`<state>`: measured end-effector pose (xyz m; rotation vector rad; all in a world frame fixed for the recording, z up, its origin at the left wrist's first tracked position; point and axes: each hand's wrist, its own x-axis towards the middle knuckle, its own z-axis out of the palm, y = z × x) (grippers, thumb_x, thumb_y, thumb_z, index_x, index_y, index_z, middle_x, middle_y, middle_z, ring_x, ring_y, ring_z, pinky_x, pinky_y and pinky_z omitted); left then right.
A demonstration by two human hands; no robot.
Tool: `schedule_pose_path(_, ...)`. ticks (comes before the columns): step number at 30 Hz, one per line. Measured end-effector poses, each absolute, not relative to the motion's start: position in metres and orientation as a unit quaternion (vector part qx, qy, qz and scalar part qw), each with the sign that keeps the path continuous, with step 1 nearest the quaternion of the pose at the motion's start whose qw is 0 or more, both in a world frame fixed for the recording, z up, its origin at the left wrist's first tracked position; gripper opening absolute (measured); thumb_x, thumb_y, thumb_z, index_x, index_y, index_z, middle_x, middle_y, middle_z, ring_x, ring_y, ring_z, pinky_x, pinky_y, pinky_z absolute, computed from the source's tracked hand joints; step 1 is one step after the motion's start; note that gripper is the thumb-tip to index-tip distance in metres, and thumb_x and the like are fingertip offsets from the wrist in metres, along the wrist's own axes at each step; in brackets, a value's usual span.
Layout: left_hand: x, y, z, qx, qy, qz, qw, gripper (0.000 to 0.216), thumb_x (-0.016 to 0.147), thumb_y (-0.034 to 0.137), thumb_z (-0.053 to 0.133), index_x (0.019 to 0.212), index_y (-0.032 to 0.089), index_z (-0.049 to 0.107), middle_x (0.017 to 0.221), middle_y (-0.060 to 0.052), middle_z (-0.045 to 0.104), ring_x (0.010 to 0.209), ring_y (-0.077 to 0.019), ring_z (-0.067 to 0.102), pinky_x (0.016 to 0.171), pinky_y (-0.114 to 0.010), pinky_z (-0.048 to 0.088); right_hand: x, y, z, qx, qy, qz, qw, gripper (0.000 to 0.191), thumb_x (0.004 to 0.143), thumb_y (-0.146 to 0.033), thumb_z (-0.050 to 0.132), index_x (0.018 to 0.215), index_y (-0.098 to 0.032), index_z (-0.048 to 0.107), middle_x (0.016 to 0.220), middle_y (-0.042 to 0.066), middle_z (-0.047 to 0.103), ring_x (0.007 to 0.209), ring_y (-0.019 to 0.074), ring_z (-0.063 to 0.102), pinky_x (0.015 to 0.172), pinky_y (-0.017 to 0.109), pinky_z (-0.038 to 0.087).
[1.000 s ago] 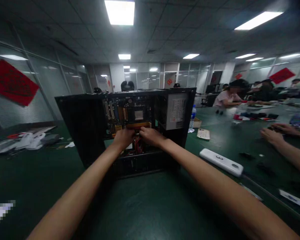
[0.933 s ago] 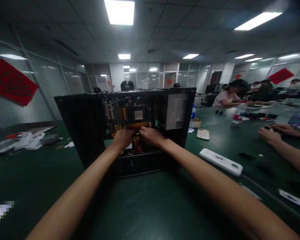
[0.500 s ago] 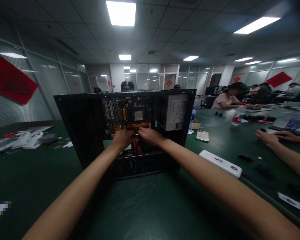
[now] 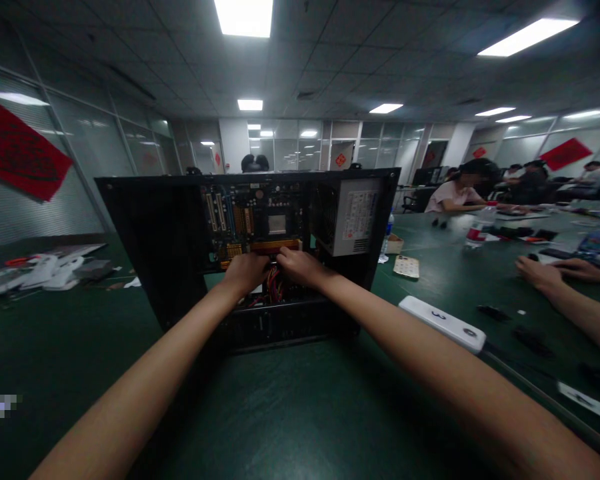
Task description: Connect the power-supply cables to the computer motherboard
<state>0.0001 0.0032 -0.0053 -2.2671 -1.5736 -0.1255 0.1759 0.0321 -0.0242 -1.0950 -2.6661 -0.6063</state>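
An open black computer case (image 4: 155,247) stands on the green table (image 4: 290,413), its motherboard (image 4: 253,220) and grey power supply (image 4: 353,217) facing me. Both my hands reach inside. My left hand (image 4: 246,272) and my right hand (image 4: 300,267) meet just below the yellow slots (image 4: 277,245) of the motherboard, above a bundle of red cables (image 4: 275,288). The fingers of both hands are curled together, closed on something small that I cannot make out.
A white power strip (image 4: 443,323) lies to the right of the case, with a cable running off right. Another person's hands (image 4: 545,273) rest on the table at far right. A phone (image 4: 407,267), a water bottle (image 4: 387,233) and small black parts (image 4: 490,311) lie about. Papers (image 4: 45,270) are piled at left.
My hands stay at the same spot on the motherboard. The view has shifted slightly closer and the case looks a little larger.
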Motion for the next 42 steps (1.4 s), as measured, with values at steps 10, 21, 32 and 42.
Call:
schedule_pose_path(10,0.0005,0.0041,-0.006,-0.806,-0.554,-0.036,0.206,0.037,0.097,0.041,0.042,0.113,0.017,0.066,0.102,-0.017,0.073,0.096,-0.0349,0.071,0.077,-0.041,0.053,0.1744,0.0288,-0.0238,-0.384,-0.893,-0.209,0.105,0.025,0.098,-0.013,0.038,0.114,-0.011,0.057,0.116,0.015,0.059,0.097,0.0248,0.064,0.073,0.031,0.048)
schedule_pose_path(21,-0.0023,0.0075,-0.0109,-0.797,-0.565,-0.051,0.209,0.032,0.094,0.04,0.047,0.11,0.02,0.066,0.1,-0.015,0.073,0.096,-0.0336,0.07,0.08,-0.041,0.052,0.1716,0.0247,-0.02,-0.342,-0.91,-0.224,0.069,0.027,0.098,-0.013,0.04,0.115,-0.01,0.061,0.114,0.017,0.059,0.104,0.0261,0.061,0.077,0.032,0.048)
schedule_pose_path(32,-0.0003,0.0072,-0.0114,-0.806,-0.562,-0.061,0.177,0.035,0.096,0.039,0.044,0.111,0.018,0.068,0.103,-0.016,0.073,0.098,-0.0336,0.07,0.078,-0.04,0.053,0.1694,0.0251,-0.0195,-0.376,-0.898,-0.22,0.057,0.03,0.096,-0.011,0.04,0.116,-0.009,0.063,0.116,0.02,0.057,0.098,0.0271,0.065,0.075,0.033,0.051)
schedule_pose_path(42,0.0004,0.0028,-0.0088,-0.8,-0.569,-0.064,0.181,0.036,0.095,0.041,0.046,0.11,0.018,0.068,0.101,-0.016,0.074,0.097,-0.0342,0.07,0.079,-0.041,0.053,0.1686,0.0265,-0.0225,-0.389,-0.896,-0.199,0.083,0.029,0.098,-0.014,0.038,0.117,-0.011,0.06,0.117,0.018,0.058,0.098,0.0265,0.066,0.076,0.032,0.05)
